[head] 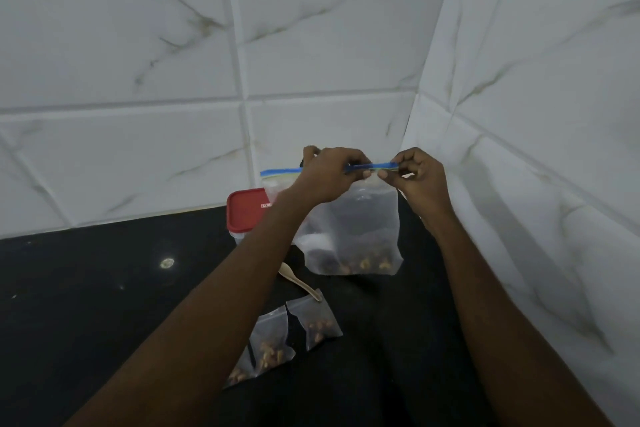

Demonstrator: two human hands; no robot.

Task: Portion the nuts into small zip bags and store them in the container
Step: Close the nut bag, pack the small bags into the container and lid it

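Large zip bag (360, 229) stands upright on black counter (104, 305), centre far, with few nuts (363, 265) at bottom. Step judged: sealing blue zip strip (375, 167).
- Run your pinch along full strip; hold bag upright.
- Left hand (329, 177): fingers clamped on strip mid-span.
- Right hand (419, 180): fingertips pinch strip's right end.
- Both forearms extended forward.
- Filled small bags (311, 319) lie near; red-lidded container (247, 210) sits far left.

Kitchen corner (tiled walls (138, 45), dark counter (104, 288))
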